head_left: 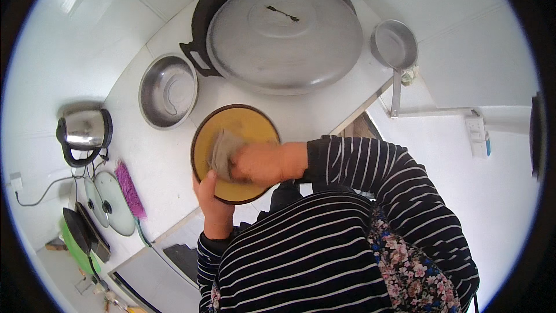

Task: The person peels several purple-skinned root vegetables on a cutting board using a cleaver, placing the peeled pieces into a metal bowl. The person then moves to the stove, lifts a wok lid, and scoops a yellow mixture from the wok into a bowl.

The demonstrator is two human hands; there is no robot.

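Note:
My left hand grips the near-left edge of a round yellow dish with a dark rim, the thumb lying over the rim. In my right hand is a bunched grey-beige cloth, pressed against the dish's yellow inner face. That hand and the cloth are blurred. The dish is held at the front of the white counter, and whether it rests on the counter I cannot tell. A stainless steel bowl stands just beyond it to the left, with what looks like a little liquid inside.
A large dark wok under a wide metal lid fills the back. At right is a metal long-handled ladle. On the left are an electric kettle, two glass lids, a purple-bristled brush and a dark pan.

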